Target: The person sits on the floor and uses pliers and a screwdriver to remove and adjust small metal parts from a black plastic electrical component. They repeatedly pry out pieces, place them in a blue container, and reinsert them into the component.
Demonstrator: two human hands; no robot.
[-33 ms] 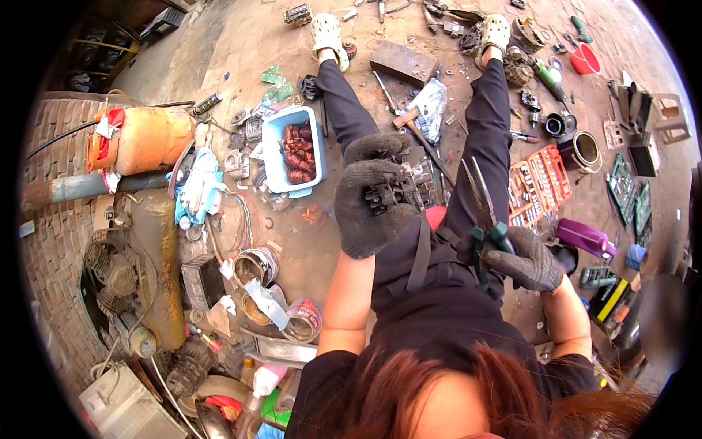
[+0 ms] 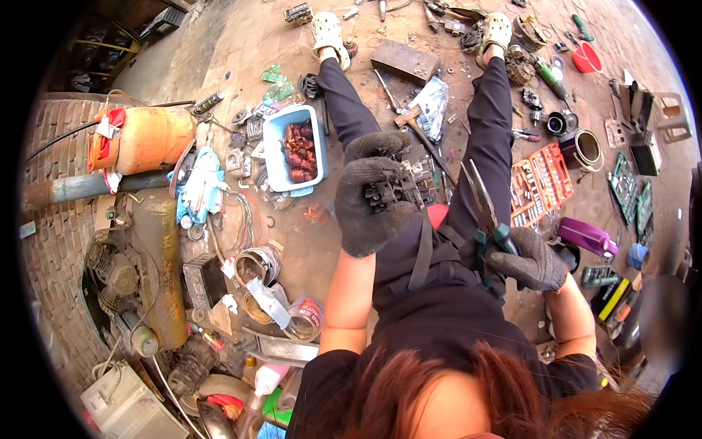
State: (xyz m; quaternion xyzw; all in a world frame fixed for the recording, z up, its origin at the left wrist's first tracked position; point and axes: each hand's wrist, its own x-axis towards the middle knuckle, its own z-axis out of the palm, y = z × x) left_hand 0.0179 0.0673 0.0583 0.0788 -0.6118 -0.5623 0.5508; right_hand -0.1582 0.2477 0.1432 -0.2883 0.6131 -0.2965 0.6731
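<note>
A dark, greasy metal part (image 2: pixel 398 192) with small projecting pieces sits in my left hand (image 2: pixel 368 223), which wears a dark grey knit glove; its fingers wrap round the part above my lap. To the right, my gloved right hand (image 2: pixel 532 262) is closed on the handles of long-nose pliers (image 2: pixel 481 201). The handles are green and black. The long jaws point up and to the left, apart from the metal part, with nothing seen between them. Part of the held piece is hidden by my left fingers.
Left of my leg stands a blue-white basin (image 2: pixel 322 170) of copper-coloured coils. A hammer (image 2: pixel 409 121) lies between my legs near a metal block (image 2: pixel 404 60). On the right are an orange socket set (image 2: pixel 552 179) and a purple container (image 2: pixel 586 238). An orange gas cylinder (image 2: pixel 157 140) stands far left.
My right hand and the pliers have shifted very slightly to the right. Both hands keep their hold.
</note>
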